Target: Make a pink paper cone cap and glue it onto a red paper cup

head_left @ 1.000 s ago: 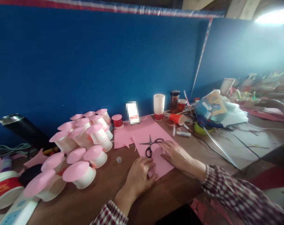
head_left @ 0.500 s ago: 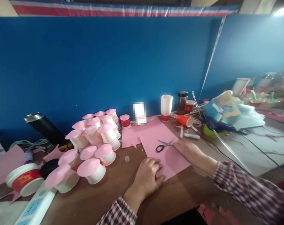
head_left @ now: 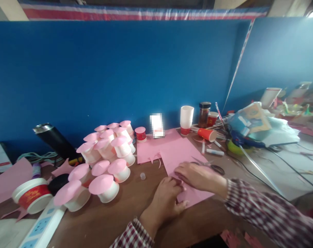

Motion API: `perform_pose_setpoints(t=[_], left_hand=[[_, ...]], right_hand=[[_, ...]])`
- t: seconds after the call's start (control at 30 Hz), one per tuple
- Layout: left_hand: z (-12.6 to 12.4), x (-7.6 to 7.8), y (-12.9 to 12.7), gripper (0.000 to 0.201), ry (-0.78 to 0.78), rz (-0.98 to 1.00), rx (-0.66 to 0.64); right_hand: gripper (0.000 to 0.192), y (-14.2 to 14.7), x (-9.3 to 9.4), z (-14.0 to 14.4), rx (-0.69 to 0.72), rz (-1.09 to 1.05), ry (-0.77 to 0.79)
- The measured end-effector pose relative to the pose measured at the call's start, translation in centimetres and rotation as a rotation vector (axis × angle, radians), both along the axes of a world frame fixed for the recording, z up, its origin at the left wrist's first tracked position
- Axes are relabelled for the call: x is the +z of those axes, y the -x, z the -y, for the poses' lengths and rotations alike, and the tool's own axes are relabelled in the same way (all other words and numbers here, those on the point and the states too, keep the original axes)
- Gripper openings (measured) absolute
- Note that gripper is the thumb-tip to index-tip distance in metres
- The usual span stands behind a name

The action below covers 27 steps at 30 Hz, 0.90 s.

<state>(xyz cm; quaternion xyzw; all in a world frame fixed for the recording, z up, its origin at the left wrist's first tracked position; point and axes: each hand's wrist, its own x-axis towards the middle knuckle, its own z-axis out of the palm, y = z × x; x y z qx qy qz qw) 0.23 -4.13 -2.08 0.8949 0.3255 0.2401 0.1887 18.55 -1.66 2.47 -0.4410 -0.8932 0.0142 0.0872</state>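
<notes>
A sheet of pink paper (head_left: 197, 197) lies on the brown table, with both hands on it. My left hand (head_left: 168, 196) rests at its left edge, fingers stretched over the paper and thumb apart. My right hand (head_left: 196, 176) lies palm down on the sheet, fingers extended toward the left hand, its thumb hidden. Just beyond the right hand lie the scissors (head_left: 218, 169), blades spread and dark handles to the right; the hand partly covers them. Behind, another piece of pink paper (head_left: 147, 150) reaches toward the blue partition.
Several white cups with pink cone tops (head_left: 102, 186) crowd the left side. A power strip (head_left: 44, 225) and black flask (head_left: 55, 141) stand left. Further back are stacked paper cups (head_left: 186, 119), a fallen red cup (head_left: 207, 134), markers (head_left: 215, 152) and a dark jar (head_left: 204, 115).
My right hand has moved left across the paper, closer to my left hand. The scissors have shifted to the right and turned, handles now on the right. The camera view has shifted slightly.
</notes>
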Motion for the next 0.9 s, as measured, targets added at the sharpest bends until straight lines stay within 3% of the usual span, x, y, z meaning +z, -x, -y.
perform_pose_setpoints(t=[0.13, 0.27, 0.33, 0.5, 0.67, 0.77, 0.9], left_hand=[[0.1, 0.5, 0.1, 0.033, 0.017, -0.019, 0.002], [-0.1, 0.6, 0.0, 0.026, -0.020, -0.019, 0.006], [-0.2, 0.7, -0.1, 0.016, -0.062, -0.051, 0.043], [-0.3, 0.7, -0.1, 0.036, -0.198, -0.144, 0.226], [-0.2, 0.5, -0.3, 0.038, -0.233, -0.164, 0.252], [-0.2, 0.4, -0.3, 0.036, -0.244, -0.167, 0.256], [-0.3, 0.2, -0.3, 0.035, -0.270, -0.154, 0.256]], right_hand=[[0.024, 1.6, -0.3, -3.9, -0.079, 0.072, -0.034], [0.017, -1.3, -0.7, -6.3, -0.300, 0.120, -0.106], [0.016, -3.5, -0.6, -5.9, -0.365, 0.131, -0.127], [0.021, -9.8, 0.2, -2.2, -0.493, 0.149, -0.122], [0.024, -15.8, 0.5, 0.0, -0.707, 0.195, -0.120], [0.024, -17.6, 0.5, -0.4, -0.791, 0.232, -0.117], [0.026, -17.8, 0.6, -1.4, -0.854, 0.283, -0.087]])
